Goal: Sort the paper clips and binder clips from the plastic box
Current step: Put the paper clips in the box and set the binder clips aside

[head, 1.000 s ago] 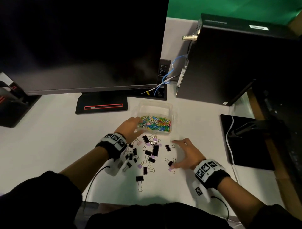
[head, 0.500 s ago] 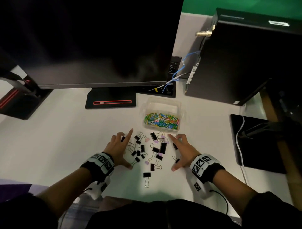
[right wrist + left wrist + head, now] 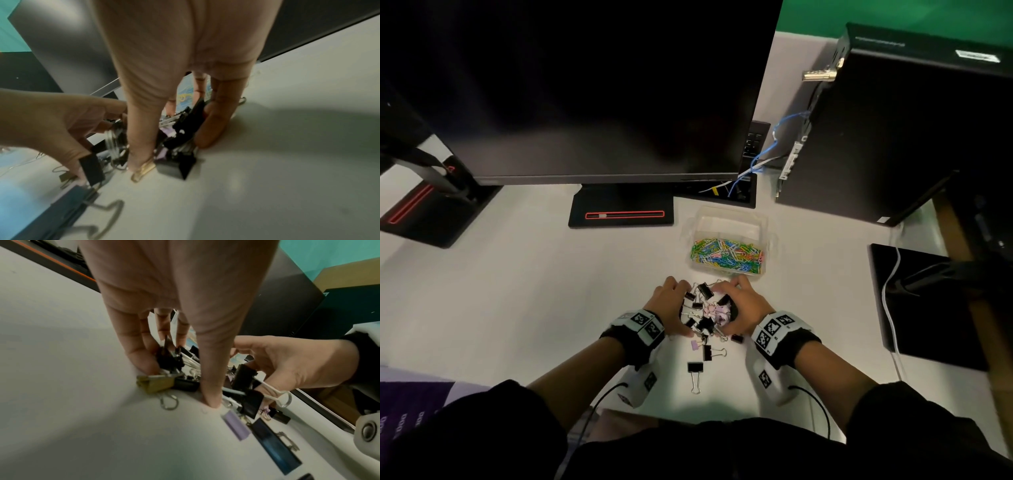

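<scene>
Both cupped palms hide part of the binder clips (image 3: 705,313) between them.

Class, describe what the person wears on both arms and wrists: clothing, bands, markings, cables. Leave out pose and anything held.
Both hands, left hand and right hand, are bare. Each wrist carries a black band topped with white blocks printed with black-and-white square markers. A white housing hangs under each wrist, with a thin black cable trailing back. Dark sleeves cover the upper forearms.

plastic box (image 3: 729,219): clear glossy plastic | binder clips (image 3: 705,313): metal wire handles | table (image 3: 517,291): smooth matt
</scene>
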A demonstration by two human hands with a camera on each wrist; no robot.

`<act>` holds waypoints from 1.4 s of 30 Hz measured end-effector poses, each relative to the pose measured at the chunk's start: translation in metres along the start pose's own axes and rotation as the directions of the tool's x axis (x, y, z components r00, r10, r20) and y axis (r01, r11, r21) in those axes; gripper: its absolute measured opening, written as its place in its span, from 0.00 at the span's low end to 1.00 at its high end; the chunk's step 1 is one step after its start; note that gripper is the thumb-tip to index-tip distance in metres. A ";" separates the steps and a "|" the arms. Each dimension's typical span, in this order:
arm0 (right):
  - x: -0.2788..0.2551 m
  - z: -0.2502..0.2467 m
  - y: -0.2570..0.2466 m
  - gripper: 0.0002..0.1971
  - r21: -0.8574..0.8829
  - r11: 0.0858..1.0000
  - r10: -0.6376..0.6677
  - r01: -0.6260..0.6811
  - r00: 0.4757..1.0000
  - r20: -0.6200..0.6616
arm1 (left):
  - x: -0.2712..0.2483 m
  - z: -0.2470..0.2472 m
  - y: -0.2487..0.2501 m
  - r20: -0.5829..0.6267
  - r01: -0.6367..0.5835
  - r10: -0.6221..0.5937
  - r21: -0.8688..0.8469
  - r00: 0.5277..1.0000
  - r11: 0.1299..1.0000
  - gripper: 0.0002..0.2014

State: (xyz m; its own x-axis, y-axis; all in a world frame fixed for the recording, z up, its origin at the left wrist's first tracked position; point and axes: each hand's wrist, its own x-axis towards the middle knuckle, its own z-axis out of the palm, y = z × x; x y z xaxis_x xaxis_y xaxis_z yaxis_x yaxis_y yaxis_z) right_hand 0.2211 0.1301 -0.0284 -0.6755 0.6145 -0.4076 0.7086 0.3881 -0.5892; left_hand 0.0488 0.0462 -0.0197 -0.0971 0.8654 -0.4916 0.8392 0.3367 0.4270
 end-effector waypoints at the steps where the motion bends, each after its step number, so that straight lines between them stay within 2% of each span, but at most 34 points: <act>1: 0.000 -0.001 0.000 0.37 0.007 1.000 0.008 -0.008 1.000 -0.002 | 0.001 0.000 -0.001 0.003 -0.001 0.001 0.001 1.000 1.000 0.41; 6: 0.000 -0.005 0.006 0.18 -0.010 0.999 0.033 -0.034 0.995 -0.098 | 0.004 -0.001 -0.005 0.029 -0.014 0.013 0.023 0.999 1.000 0.26; 10: -0.007 -0.011 0.017 0.08 0.228 0.974 0.070 -0.005 0.958 -0.276 | 0.006 -0.001 -0.007 0.020 -0.044 0.043 0.033 0.999 0.998 0.20; 12: -0.012 -0.017 0.022 0.04 0.384 0.923 0.151 -0.029 0.945 -0.290 | 0.006 -0.002 -0.008 0.014 -0.052 0.051 0.056 0.999 0.997 0.19; 14: -0.017 -0.024 0.029 0.07 0.503 0.862 0.214 -0.059 0.943 -0.256 | 0.006 -0.003 -0.009 0.000 -0.052 0.053 0.067 0.999 0.996 0.18; 18: -0.025 -0.037 0.041 0.18 0.619 0.785 0.196 -0.003 0.950 -0.244 | 0.009 -0.008 -0.013 -0.019 -0.042 0.043 0.033 0.999 0.999 0.17; 21: -0.028 -0.041 0.043 0.19 0.561 0.827 0.192 -0.016 0.947 -0.257 | 0.011 -0.014 -0.020 -0.030 -0.008 0.007 -0.036 1.000 0.999 0.16; 24: -0.027 -0.040 0.040 0.17 0.401 0.912 0.203 -0.083 0.943 -0.266 | 0.013 -0.021 -0.026 -0.045 0.028 -0.034 -0.126 0.998 0.992 0.16; 26: -0.026 -0.035 0.036 0.12 0.288 0.952 0.175 -0.105 0.958 -0.229 | 0.015 -0.024 -0.029 -0.039 0.072 -0.084 -0.244 0.996 0.967 0.16; 29: -0.023 -0.027 0.027 0.01 0.204 0.973 0.147 -0.110 0.973 -0.177 | 0.019 -0.028 -0.033 -0.029 0.123 -0.154 -0.461 0.988 0.879 0.18; 32: -0.018 -0.023 0.019 0.17 0.058 0.994 0.096 -0.089 0.987 -0.128 | 0.023 -0.035 -0.041 0.000 0.152 -0.198 -0.642 0.980 0.752 0.19; 34: -0.015 -0.020 0.016 0.29 -0.020 0.997 0.070 -0.071 0.996 -0.062 | 0.024 -0.041 -0.042 0.032 0.181 -0.240 -0.754 0.970 0.632 0.18; 36: -0.013 -0.017 0.012 0.35 -0.041 0.996 0.083 -0.083 0.997 -0.005 | 0.024 -0.050 -0.043 0.090 0.232 -0.294 -0.836 0.952 0.496 0.15; 37: -0.011 -0.015 0.011 0.34 -0.050 0.995 0.090 -0.090 0.996 0.000 | 0.025 -0.055 -0.043 0.118 0.256 -0.310 -0.855 0.943 0.452 0.13; 38: -0.010 -0.013 0.010 0.32 -0.051 0.994 0.099 -0.099 0.995 -0.010 | 0.026 -0.059 -0.043 0.138 0.274 -0.315 -0.855 0.939 0.441 0.11; 39: -0.008 -0.011 0.009 0.28 -0.046 0.993 0.104 -0.105 0.994 -0.026 | 0.028 -0.062 -0.043 0.141 0.280 -0.307 -0.836 0.941 0.472 0.09; 42: -0.004 -0.009 0.006 0.15 -0.042 0.994 0.100 -0.102 0.993 -0.062 | 0.032 -0.063 -0.041 0.070 0.220 -0.234 -0.664 0.970 0.715 0.13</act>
State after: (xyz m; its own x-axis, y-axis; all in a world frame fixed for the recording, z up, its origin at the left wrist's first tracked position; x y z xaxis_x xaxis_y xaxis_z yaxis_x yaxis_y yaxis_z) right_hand 0.2305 0.1360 -0.0243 -0.5876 0.6913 -0.4206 0.7820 0.3517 -0.5145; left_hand -0.0222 0.0839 -0.0049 -0.2528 0.7347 -0.6296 0.2235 0.6774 0.7008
